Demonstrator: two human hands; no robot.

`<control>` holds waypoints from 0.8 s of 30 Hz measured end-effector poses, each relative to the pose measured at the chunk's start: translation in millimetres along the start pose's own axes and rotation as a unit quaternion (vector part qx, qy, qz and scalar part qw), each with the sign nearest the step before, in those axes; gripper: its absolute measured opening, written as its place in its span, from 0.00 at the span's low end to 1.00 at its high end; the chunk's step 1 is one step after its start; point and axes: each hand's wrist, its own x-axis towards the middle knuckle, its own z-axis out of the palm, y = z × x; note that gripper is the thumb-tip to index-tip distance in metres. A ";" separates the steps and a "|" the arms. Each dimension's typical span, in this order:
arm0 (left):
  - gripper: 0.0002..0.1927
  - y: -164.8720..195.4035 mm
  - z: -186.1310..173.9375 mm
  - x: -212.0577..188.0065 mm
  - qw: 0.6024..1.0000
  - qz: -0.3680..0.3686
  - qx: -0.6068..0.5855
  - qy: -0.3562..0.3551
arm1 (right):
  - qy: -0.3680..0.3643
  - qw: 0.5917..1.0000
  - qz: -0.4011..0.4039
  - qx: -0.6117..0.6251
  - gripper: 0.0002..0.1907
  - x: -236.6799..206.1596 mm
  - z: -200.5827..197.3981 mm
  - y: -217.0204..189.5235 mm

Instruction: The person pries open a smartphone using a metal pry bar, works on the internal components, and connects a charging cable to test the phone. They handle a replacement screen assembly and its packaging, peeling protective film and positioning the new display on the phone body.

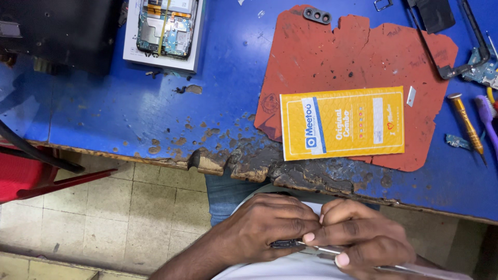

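My two hands are together over my lap, below the worn front edge of the blue table point(129, 119). In the fingers of my left hand point(267, 228) is a small dark part point(285, 242). My right hand point(360, 238) grips thin metal tweezers point(324, 251), whose tip meets the dark part. The tweezers' handle runs out to the lower right under my palm. The part is too small to make out in detail.
A yellow flat package point(342, 123) lies on a red mat point(358, 57). An opened phone point(166, 23) rests on a white box. On the table are also a dark camera bezel point(317, 15), a black phone frame point(456, 36), a gold-handled screwdriver point(466, 122) and a purple brush point(486, 116). A red chair point(26, 173) stands left.
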 end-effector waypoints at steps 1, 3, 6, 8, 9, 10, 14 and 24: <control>0.19 -0.5 0.2 -0.2 1.000 0.001 -0.003 0.000 | -0.007 1.000 0.008 0.014 0.14 -2.5 -1.8 0.8; 0.19 -1.7 0.2 -0.2 1.000 0.004 -0.009 0.003 | -0.022 0.999 0.024 0.041 0.15 -8.7 -7.4 1.7; 0.18 -3.5 0.0 0.2 1.000 0.009 -0.018 0.008 | -0.056 0.995 0.057 0.051 0.16 -18.0 -16.5 2.4; 0.18 -4.8 -0.3 1.1 1.000 0.009 -0.022 0.007 | -0.055 0.995 0.060 0.053 0.16 -22.1 -17.4 4.9; 0.18 -4.7 -0.3 1.3 1.000 0.007 -0.021 0.007 | -0.055 0.995 0.062 0.055 0.16 -23.6 -16.8 5.7; 0.19 -4.3 -0.5 1.6 1.000 0.006 -0.020 0.007 | -0.036 0.995 0.074 0.062 0.16 -24.9 -14.9 5.8; 0.19 -1.5 -0.4 4.5 1.000 0.007 -0.014 0.013 | 0.010 0.994 0.087 0.060 0.16 -28.1 -9.2 1.4; 0.21 5.5 -1.5 8.5 1.000 0.001 -0.005 0.007 | -0.037 0.998 0.040 -0.035 0.14 -12.9 -17.3 -12.8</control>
